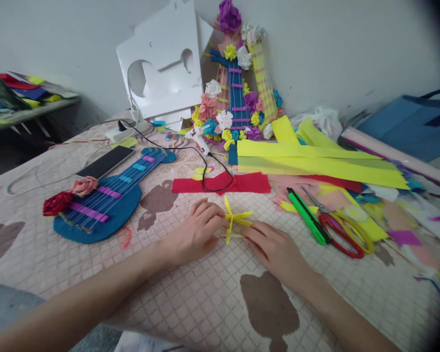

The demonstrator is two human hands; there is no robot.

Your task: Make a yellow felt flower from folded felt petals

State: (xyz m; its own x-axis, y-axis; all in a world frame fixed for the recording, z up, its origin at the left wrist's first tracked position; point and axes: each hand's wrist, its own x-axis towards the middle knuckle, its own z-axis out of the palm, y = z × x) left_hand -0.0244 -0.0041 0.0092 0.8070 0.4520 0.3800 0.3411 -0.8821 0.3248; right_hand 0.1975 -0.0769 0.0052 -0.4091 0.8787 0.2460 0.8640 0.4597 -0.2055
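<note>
Between my hands is a yellow paper flower (231,217) with narrow petals spread like a star. A thin pale stick (235,235) shows just below it, running from one hand to the other. My left hand (205,225) is closed at the flower's left side, its fingertips partly hidden. From the right, my right hand (271,244) pinches near the flower's lower right petal and the end of the stick. Behind them lies a red paper strip (253,183), with a black cable looped over it.
A blue toy guitar (110,205) with paper roses lies left, beside a phone (106,162). A glue gun (201,142) is at the back, near decorated paper guitars (238,93). On the right are a green cutter (308,217), scissors (341,234) and yellow paper strips (315,159).
</note>
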